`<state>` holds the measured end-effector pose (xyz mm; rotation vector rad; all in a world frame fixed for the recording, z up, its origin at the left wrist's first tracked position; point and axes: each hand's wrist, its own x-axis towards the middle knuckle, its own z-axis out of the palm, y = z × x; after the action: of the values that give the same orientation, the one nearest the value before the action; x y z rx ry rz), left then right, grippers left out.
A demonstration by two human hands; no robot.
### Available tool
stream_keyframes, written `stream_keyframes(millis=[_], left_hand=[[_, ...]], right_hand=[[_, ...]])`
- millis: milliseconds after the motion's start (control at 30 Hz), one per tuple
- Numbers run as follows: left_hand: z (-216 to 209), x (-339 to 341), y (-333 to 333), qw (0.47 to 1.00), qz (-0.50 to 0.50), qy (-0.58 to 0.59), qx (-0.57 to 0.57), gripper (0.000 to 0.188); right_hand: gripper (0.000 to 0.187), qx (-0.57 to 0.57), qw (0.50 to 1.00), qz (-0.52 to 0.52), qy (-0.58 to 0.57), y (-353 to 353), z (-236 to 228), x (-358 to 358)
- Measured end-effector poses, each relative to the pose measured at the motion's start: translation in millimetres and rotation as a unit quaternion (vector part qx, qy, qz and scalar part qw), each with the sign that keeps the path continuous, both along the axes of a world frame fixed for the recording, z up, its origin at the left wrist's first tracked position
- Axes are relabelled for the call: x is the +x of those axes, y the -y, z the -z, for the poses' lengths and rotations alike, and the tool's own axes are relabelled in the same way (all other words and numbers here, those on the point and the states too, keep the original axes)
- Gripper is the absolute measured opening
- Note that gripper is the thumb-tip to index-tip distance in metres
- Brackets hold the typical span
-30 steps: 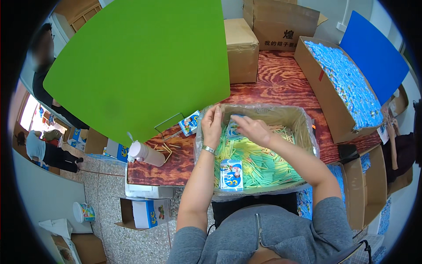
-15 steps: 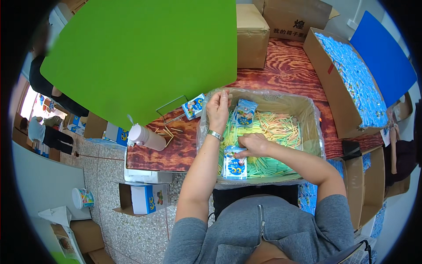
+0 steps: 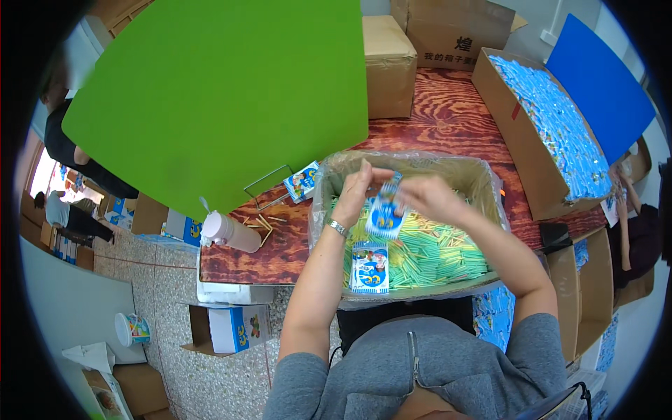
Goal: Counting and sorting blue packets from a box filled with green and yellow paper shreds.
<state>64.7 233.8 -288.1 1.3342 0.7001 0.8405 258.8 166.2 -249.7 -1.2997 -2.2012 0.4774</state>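
Note:
My right hand (image 3: 435,199) pinches a small blue-and-white snack packet (image 3: 385,218) above a plastic-lined carton (image 3: 318,227). My left hand (image 3: 355,194), with a metal watch on its wrist, is beside the packet's upper end. Its thumb and fingers are apart, and I cannot tell whether they touch the packet. Below them, thin green, yellow and pinkish sticks (image 3: 448,260) fill the carton. A short stack of similar packets (image 3: 369,268) lies on the sticks at the near left. My hands cover the carton's far left part.
Left of the carton are another packet (image 3: 301,182), a wire stand (image 3: 267,187), a pink bottle (image 3: 231,232) and loose sticks (image 3: 264,222). A large green board (image 3: 224,98) rises behind. At right stands a long carton of blue packets (image 3: 553,119). Other people are at both sides.
My right hand has lifted from the packet stack and moved up and right, now with a packet in it. My left hand's fingers have opened and turned toward that packet. The view has shifted slightly.

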Motion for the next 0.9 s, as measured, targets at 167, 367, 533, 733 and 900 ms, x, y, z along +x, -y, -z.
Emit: stream_keyframes(millis=[167,367,533,733,900], left_hand=[[11.0,8.2,5.9,0.989,0.080,-0.080,0.099,0.035],[9.9,18.1,10.8,0.984,0.098,-0.105,0.108,0.021],[14.9,20.5,11.2,0.989,0.065,-0.093,0.099,0.015],[5.4,26.6,17.4,0.972,0.019,-0.162,0.168,0.030],[8.0,27.0,19.5,0.967,0.050,-0.153,0.197,0.032]], right_hand=[[0.020,0.046,0.990,0.115,-0.066,-11.8,-18.8,17.5],[0.020,0.055,0.996,0.071,0.003,-5.3,-21.7,25.2],[0.017,0.068,0.997,0.039,0.027,-6.5,-23.6,30.2],[0.020,-0.070,0.992,0.029,-0.100,4.3,-17.7,43.7],[0.027,-0.112,0.988,0.037,-0.098,10.6,-15.5,49.8]])
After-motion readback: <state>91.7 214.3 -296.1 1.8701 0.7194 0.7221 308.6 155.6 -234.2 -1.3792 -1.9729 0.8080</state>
